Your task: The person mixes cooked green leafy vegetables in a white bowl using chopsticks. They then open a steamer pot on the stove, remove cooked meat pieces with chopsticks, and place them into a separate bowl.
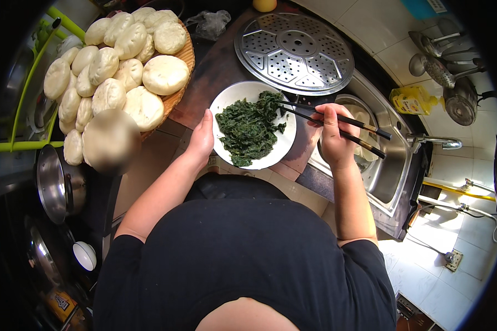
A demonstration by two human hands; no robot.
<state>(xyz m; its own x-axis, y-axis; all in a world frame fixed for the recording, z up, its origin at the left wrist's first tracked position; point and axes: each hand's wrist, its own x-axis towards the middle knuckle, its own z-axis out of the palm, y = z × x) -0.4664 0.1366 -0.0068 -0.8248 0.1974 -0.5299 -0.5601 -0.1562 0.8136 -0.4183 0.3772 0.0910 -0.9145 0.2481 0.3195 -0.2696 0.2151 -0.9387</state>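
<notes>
You stand at a reddish-brown worktop [196, 94], with a steel sink [391, 185] to its right and a white-tiled wall [364, 25] behind. One white bowl [283, 146] of chopped dark greens [248, 132] is before your torso; your left hand [201, 138] grips its left rim, and your right hand [337, 138] pinches two black chopsticks [382, 133], their tips at the greens. One perforated metal disc [296, 43] lies beyond; one wicker tray [189, 52] bears over twenty pale buns [165, 75], too piled to count exactly.
</notes>
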